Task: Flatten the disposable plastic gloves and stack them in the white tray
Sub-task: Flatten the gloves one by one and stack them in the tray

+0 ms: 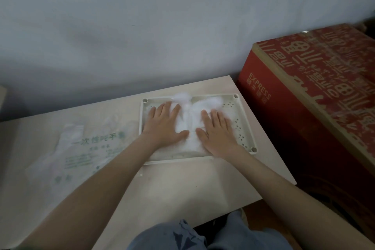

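Observation:
A white tray (pixel 242 119) with small holes lies on the pale table, right of centre. Translucent plastic gloves (pixel 187 126) lie in it, puffed up along the middle and at the far rim. My left hand (pixel 163 123) presses flat on the left part of the gloves, fingers straight and spread. My right hand (pixel 217 129) presses flat on the right part in the same way. Both thumbs point inward and nearly meet over the gloves. More clear gloves (pixel 73 134) lie on the table to the left, near a printed bag.
A clear plastic bag with green print (pixel 87 154) lies flat on the table's left half. A big red cardboard box (pixel 316 95) stands close against the table's right edge. A grey wall rises behind. My knees show below the front edge.

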Available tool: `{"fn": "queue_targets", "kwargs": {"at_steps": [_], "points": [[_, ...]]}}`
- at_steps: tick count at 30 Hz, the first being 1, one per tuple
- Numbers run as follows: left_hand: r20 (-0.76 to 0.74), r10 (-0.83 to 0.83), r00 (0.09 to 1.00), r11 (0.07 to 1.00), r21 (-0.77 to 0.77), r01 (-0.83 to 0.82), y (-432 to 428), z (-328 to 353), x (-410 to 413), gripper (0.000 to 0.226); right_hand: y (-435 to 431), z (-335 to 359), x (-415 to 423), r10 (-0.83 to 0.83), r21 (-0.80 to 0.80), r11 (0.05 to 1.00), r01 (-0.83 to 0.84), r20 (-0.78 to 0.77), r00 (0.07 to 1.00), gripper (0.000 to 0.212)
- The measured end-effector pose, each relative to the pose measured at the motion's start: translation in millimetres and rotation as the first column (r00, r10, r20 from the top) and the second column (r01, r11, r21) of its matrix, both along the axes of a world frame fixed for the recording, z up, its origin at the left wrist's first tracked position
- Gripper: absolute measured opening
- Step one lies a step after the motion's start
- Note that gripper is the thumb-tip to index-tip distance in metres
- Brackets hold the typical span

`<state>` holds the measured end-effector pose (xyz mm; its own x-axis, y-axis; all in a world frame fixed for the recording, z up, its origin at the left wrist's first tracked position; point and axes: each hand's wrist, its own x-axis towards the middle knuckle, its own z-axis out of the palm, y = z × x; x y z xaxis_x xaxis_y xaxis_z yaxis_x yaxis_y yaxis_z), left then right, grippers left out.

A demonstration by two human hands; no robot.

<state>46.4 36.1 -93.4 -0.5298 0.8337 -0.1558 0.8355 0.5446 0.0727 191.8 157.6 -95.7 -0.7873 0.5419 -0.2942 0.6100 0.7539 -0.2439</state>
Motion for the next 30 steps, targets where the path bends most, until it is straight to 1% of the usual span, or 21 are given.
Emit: {"fn": "queue_targets", "kwargs": {"at_steps": [2, 4, 6, 8, 10, 13, 16, 18, 19, 21, 22, 23, 24, 25, 28, 30], "points": [[-0.038, -0.003, 0.999, 1.0, 0.023, 0.004, 4.6, 12.3, 2.3, 0.09, 0.1, 5.4, -0.5, -0.004, 0.026, 1.0, 0.004, -0.005, 1.0, 0.064], [-0.048, 0.05, 0.998, 0.995, 0.09, -0.046, 5.4, 22.9, 5.2, 0.08, -1.1, 13.5, -0.8, -0.008, 0.105, 0.994, 0.013, -0.054, 0.999, 0.062], [-0.005, 0.118, 0.993, 0.979, 0.17, -0.116, 0.7, 31.6, 6.4, 0.068, -3.2, 23.4, -0.8, 0.0, 0.17, 0.985, 0.013, -0.081, 0.997, 0.059], [0.041, 0.154, 0.987, 0.957, 0.242, -0.159, -11.0, 40.9, 4.5, 0.055, -7.5, 33.9, -1.4, 0.044, 0.216, 0.976, -0.021, -0.102, 0.994, 0.054], [0.06, 0.181, 0.982, 0.936, 0.295, -0.19, -31.0, 50.1, 1.0, 0.046, -15.1, 45.6, -3.2, 0.092, 0.225, 0.972, -0.061, -0.131, 0.987, 0.049], [0.124, 0.244, 0.962, 0.897, 0.347, -0.272, -75.3, 58.8, -2.3, 0.041, -30.3, 62.1, -7.9, 0.151, 0.16, 0.979, -0.125, -0.162, 0.975, 0.047], [0.186, 0.29, 0.939, 0.893, 0.301, -0.336, -127.0, 55.3, -1.3, 0.042, -45.5, 75.3, -9.9, 0.211, 0.068, 0.977, -0.203, -0.14, 0.967, 0.043], [0.196, 0.331, 0.923, 0.906, 0.208, -0.369, -162.3, 49.3, 1.6, 0.054, -56.2, 82.2, -10.8, 0.258, 0.015, 0.966, -0.258, -0.11, 0.96, 0.043], [0.19, 0.357, 0.915, 0.915, 0.123, -0.383, -174.6, 44.3, 2.3, 0.063, -58.5, 84.2, -10.8, 0.275, -0.001, 0.961, -0.276, -0.092, 0.957, 0.044], [0.136, 0.436, 0.89, 0.899, -0.115, -0.423, -203.8, 36.6, 5.6, 0.081, -71.4, 88.9, -11.7, 0.318, -0.027, 0.947, -0.32, -0.065, 0.946, 0.046], [0.11, 0.464, 0.879, 0.874, -0.223, -0.433, -213.6, 32.6, 6.8, 0.084, -76.4, 90.4, -12.1, 0.331, -0.043, 0.942, -0.334, -0.052, 0.942, 0.046], [0.095, 0.481, 0.872, 0.853, -0.282, -0.44, -220.5, 28.3, 7.7, 0.081, -80.8, 91.0, -12.6, 0.343, -0.059, 0.937, -0.345, -0.036, 0.938, 0.047], [0.084, 0.493, 0.866, 0.844, -0.288, -0.452, -227.7, 25.6, 9.7, 0.074, -86.8, 92.8, -12.4, 0.361, -0.074, 0.929, -0.362, -0.021, 0.932, 0.048], [0.071, 0.495, 0.866, 0.848, -0.257, -0.463, -230.9, 22.9, 10.9, 0.065, -90.3, 93.8, -11.2, 0.373, -0.086, 0.924, -0.372, -0.009, 0.928, 0.048], [-0.01, 0.468, 0.884, 0.878, -0.112, -0.466, -235.2, 24.1, 14.6, 0.035, -95.2, 99.6, -6.0, 0.388, -0.109, 0.916, -0.385, 0.004, 0.922, 0.047], [-0.061, 0.46, 0.886, 0.886, -0.03, -0.462, -237.4, 28.1, 16.3, 0.023, -93.3, 102.9, -1.4, 0.369, -0.132, 0.921, -0.366, -0.003, 0.93, 0.047]]}}
